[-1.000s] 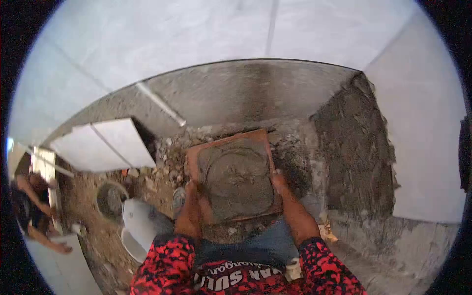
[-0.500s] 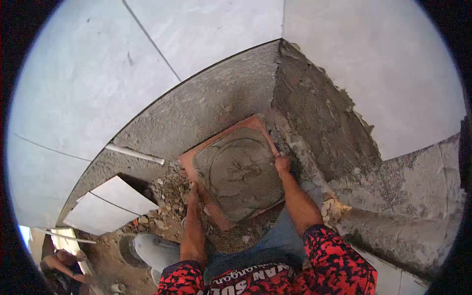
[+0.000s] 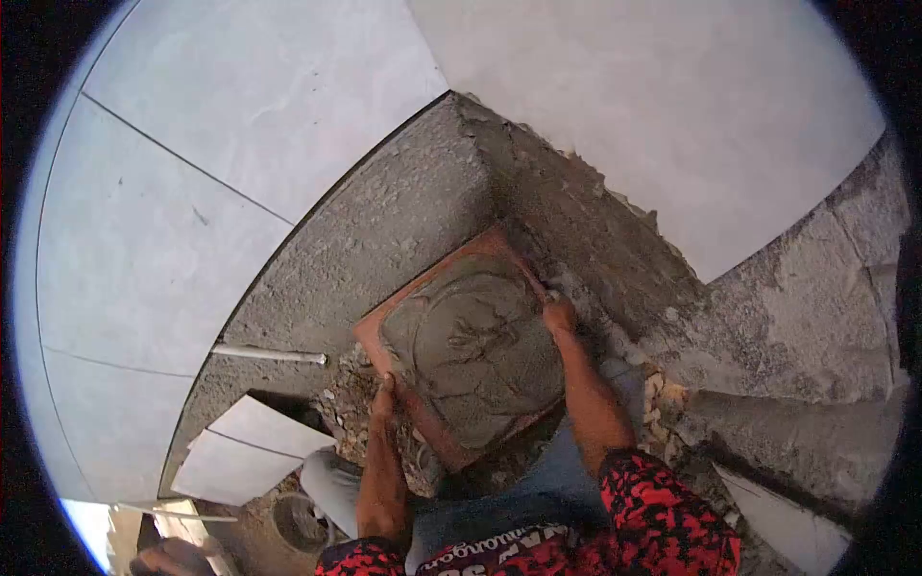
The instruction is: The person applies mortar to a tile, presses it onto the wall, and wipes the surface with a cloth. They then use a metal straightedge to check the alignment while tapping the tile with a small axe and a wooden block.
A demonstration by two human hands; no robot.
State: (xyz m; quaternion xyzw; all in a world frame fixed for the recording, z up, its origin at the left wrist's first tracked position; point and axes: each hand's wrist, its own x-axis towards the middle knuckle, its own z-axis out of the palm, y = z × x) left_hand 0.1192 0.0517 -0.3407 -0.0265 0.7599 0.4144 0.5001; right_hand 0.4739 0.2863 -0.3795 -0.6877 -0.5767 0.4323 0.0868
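A square tile with a reddish back (image 3: pixel 376 328) lies between my hands, its back turned up towards me. Grey wet mortar (image 3: pixel 471 336) covers most of that back, with a curved groove and rough marks in it. My left hand (image 3: pixel 383 397) is closed on the tile's left edge, thumb on top. On the opposite edge my right hand (image 3: pixel 558 315) grips the tile close to the corner wall. The undersides of both grips are hidden.
Mortar-coated wall (image 3: pixel 576 206) meets bare rough wall (image 3: pixel 384 221) at a corner, below white wall tiles (image 3: pixel 230 125). A white pipe (image 3: pixel 274 355) sticks out on the left. White tile pieces (image 3: pixel 245 446), a bucket (image 3: pixel 296 521) and rubble lie below; another person (image 3: pixel 175 557) is at lower left.
My view has turned, so the wall corner sits further left and the pipe and bucket lower. Both hands keep hold of the mortar-covered tile. The other person is now mostly out of view.
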